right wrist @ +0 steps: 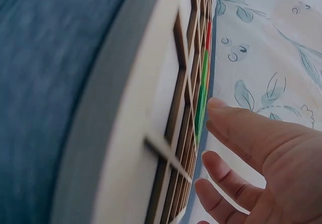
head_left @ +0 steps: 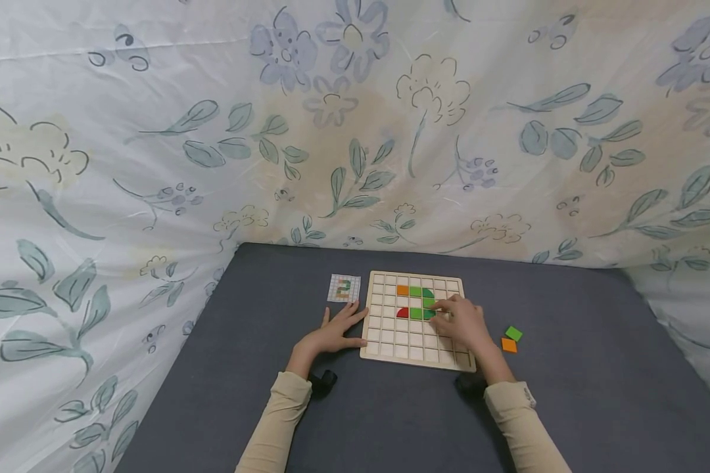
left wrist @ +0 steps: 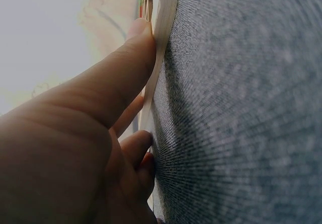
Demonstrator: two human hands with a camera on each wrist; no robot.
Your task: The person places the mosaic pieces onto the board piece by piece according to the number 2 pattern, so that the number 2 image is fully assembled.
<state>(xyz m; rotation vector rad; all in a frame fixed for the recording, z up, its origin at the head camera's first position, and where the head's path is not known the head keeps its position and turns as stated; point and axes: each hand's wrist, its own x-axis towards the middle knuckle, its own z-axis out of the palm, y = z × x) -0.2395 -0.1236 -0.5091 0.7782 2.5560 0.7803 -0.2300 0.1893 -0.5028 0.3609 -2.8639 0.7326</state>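
The board (head_left: 411,353) is pale wood gridded in whitish squares, bearing an orange tile (head_left: 402,290), light green tiles (head_left: 415,314), dark green pieces (head_left: 428,293) and a red piece (head_left: 403,313). Loose tiles (head_left: 514,333) — one green, one orange. The card (head_left: 335,289) shows orange and green on a pale grid; the counter (head_left: 402,424) is dark grey — the backdrop cloth (head_left: 331,62) white with lilac flowers, grey-green leaves.

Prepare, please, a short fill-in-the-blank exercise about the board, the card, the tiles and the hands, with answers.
1. The person's ____ hand reaches over the board.
2. In the head view, the curved piece at the left end of the lower coloured row is ____.
3. Beside the loose green tile lies one ____ tile.
4. In the head view, the card lies to the ____ of the board.

Missing words: right; red; orange; left.
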